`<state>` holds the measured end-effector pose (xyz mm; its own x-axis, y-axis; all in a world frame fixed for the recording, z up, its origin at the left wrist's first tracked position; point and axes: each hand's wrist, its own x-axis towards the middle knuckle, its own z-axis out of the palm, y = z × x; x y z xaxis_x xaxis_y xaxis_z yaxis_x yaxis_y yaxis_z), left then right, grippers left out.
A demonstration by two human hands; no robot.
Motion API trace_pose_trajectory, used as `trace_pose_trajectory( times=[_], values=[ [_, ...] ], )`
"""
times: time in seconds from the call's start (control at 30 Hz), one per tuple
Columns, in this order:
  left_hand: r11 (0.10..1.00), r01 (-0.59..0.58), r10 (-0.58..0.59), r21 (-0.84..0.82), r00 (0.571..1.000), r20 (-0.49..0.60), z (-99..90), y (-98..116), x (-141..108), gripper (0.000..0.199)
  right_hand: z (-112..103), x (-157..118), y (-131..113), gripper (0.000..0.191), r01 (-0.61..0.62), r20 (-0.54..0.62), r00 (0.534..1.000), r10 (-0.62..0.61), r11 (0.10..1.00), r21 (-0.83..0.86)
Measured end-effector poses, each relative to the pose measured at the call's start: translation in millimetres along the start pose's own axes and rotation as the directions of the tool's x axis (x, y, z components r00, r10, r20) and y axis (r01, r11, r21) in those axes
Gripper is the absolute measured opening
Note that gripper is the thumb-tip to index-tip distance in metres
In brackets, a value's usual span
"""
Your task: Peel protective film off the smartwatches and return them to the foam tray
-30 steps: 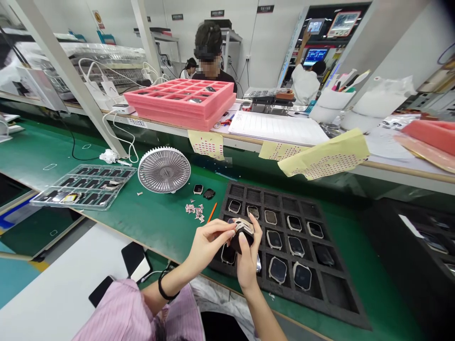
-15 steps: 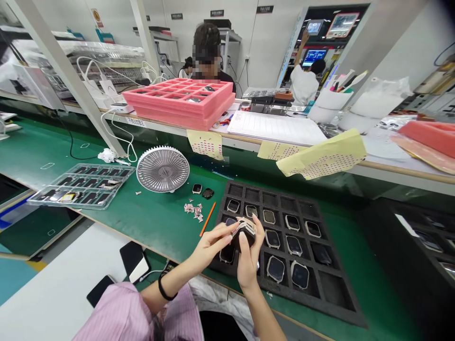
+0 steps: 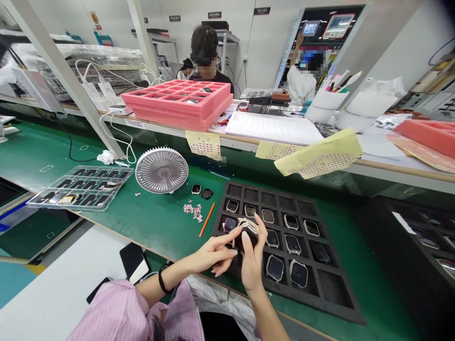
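My right hand [image 3: 253,253] grips a smartwatch case [image 3: 249,226] with a pale metallic rim and dark body, thumb across its near face and fingers around the far side. My left hand [image 3: 221,250] comes in from the left, its index fingertip touching the left edge of the case. The left thumb sits apart from that finger, and the other fingers hang loosely below. Both hands are above a black foam tray [image 3: 329,272], whose compartments hold several smartwatches [image 3: 275,268]. Fingers cover part of the held case.
An orange stick [image 3: 207,219], small paper scraps [image 3: 194,211] and two watch parts [image 3: 202,191] lie left of the tray. Beyond them stands a fan [image 3: 162,170]. A clear tray [image 3: 83,187] is farther left. Pink foam trays [image 3: 177,111] and papers occupy the shelf; people are behind it.
My left hand has slid slightly down and left on the case, its thumb drawing away and lower fingers spreading. My right hand keeps its grip. The view has shifted slightly.
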<state>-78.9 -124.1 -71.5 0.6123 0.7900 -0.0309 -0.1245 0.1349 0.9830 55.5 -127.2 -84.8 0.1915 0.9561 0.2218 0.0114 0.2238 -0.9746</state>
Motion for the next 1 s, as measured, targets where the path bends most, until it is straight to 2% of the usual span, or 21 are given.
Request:
trace_pose_trajectory(
  times=[0.03,0.07,0.1,0.17,0.2,0.27,0.37,0.43,0.5,0.6,0.67,0.7,0.77,0.83,0.9,1.0],
  values=[
    [0.984,-0.021,0.028,0.179,0.999,-0.037,-3.3,5,1,0.062,-2,3,2,0.053,-0.01,0.013,1.0,0.01,1.0,-0.013],
    [0.926,-0.05,0.087,0.374,0.993,-0.083,-6.1,10,2,0.06,-4,6,4,0.055,-0.021,0.027,0.999,0.021,0.999,-0.027],
    [0.828,-0.082,0.173,0.554,0.978,-0.113,-8.1,14,4,0.06,-6,9,6,0.058,-0.032,0.044,0.998,0.034,0.998,-0.046],
    [0.59,-0.138,0.339,0.796,0.937,-0.089,-8.8,17,8,0.067,-7,12,9,0.063,-0.046,0.092,0.994,0.055,0.995,-0.093],
    [0.492,-0.158,0.389,0.856,0.92,-0.055,-7.7,16,12,0.069,-7,13,9,0.065,-0.044,0.12,0.991,0.059,0.992,-0.121],
    [0.367,-0.175,0.427,0.914,0.904,0.002,-3.8,9,20,0.066,-5,13,8,0.068,-0.029,0.177,0.982,0.061,0.984,-0.178],
    [0.288,-0.148,0.432,0.946,0.902,0.01,1.0,-3,32,0.056,-3,10,6,0.071,-0.027,0.219,0.972,0.084,0.968,-0.251],
    [0.271,-0.148,0.442,0.951,0.897,0.013,0.9,-7,37,0.052,-5,10,4,0.074,-0.054,0.228,0.966,0.119,0.961,-0.271],
    [0.284,-0.179,0.491,0.942,0.871,0.017,-1.9,-6,39,0.049,-10,11,1,0.076,-0.088,0.252,0.956,0.147,0.969,-0.231],
    [0.367,-0.247,0.571,0.897,0.821,-0.008,-7.6,3,37,0.044,-23,18,-7,0.077,-0.197,0.332,0.923,0.195,0.98,-0.026],
    [0.426,-0.27,0.592,0.863,0.805,-0.041,-9.3,12,35,0.045,-32,26,-14,0.076,-0.337,0.417,0.872,0.258,0.933,0.128],
    [0.446,-0.277,0.595,0.851,0.802,-0.051,-9.2,16,33,0.045,-35,31,-17,0.073,-0.417,0.474,0.829,0.297,0.893,0.171],
    [0.462,-0.29,0.601,0.838,0.797,-0.056,-7.7,22,31,0.044,-39,40,-24,0.062,-0.552,0.587,0.725,0.361,0.814,0.182],
    [0.46,-0.299,0.607,0.836,0.793,-0.051,-6.0,25,31,0.044,-40,47,-27,0.048,-0.627,0.664,0.638,0.389,0.764,0.155],
    [0.464,-0.295,0.603,0.835,0.796,-0.053,-5.5,26,30,0.046,-38,53,-28,0.038,-0.655,0.692,0.604,0.396,0.741,0.148],
    [0.516,-0.299,0.563,0.803,0.825,-0.055,-6.7,26,30,0.049,-37,59,-29,0.035,-0.664,0.688,0.599,0.41,0.735,0.14]
  ],
)
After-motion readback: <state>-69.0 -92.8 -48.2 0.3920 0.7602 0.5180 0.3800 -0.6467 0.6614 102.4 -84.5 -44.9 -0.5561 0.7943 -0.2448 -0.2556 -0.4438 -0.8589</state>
